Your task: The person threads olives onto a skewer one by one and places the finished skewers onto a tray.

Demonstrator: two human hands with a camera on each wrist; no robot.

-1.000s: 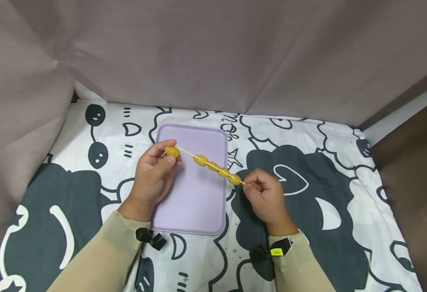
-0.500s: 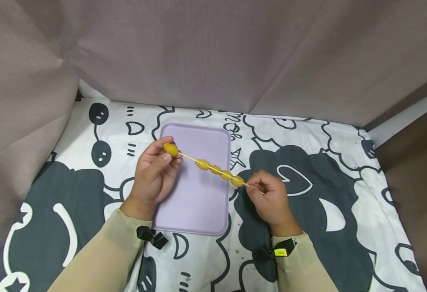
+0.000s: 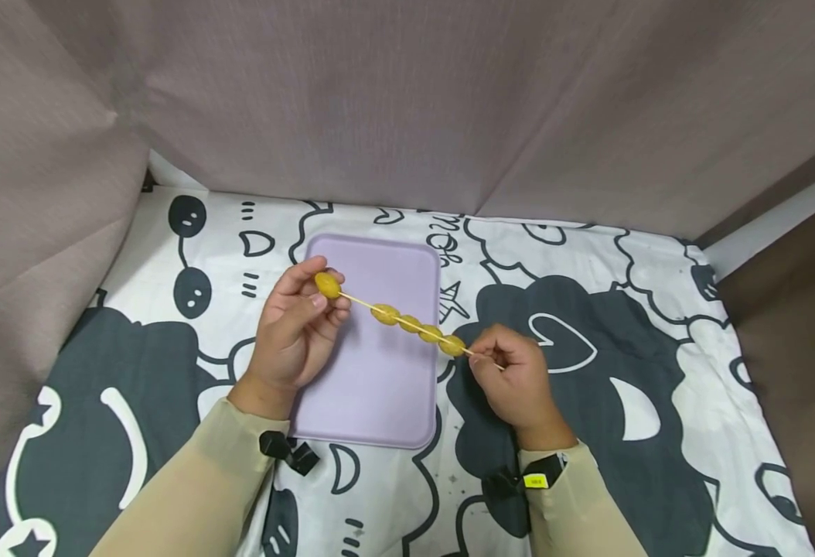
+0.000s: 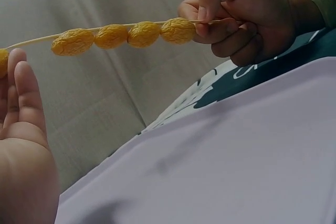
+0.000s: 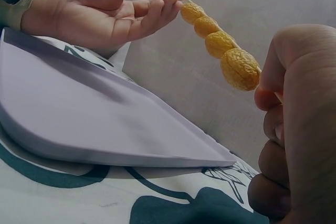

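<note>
My left hand (image 3: 296, 333) pinches a yellow wrinkled fruit (image 3: 327, 285) at the far end of a thin wooden skewer (image 3: 355, 299). Past a stretch of bare stick, several more of these fruits (image 4: 110, 36) are threaded side by side towards the other end. The right hand (image 3: 515, 379) grips the skewer just beyond the last fruit (image 5: 240, 70), its fingers curled in the right wrist view. The skewer slants down to the right in the head view and looks slightly bowed in the left wrist view. Its tip at the left fruit is hidden.
Below the hands lies a lilac rectangular tray (image 3: 373, 402) with a low rim. It rests on a white cloth (image 3: 380, 503) with dark cartoon prints. Grey-brown fabric (image 3: 407, 108) hangs behind and at the left.
Over the last second the hands and skewer shift slightly in view, and the left fingers change their hold a little on the end fruit. The other fruits keep their places on the stick.
</note>
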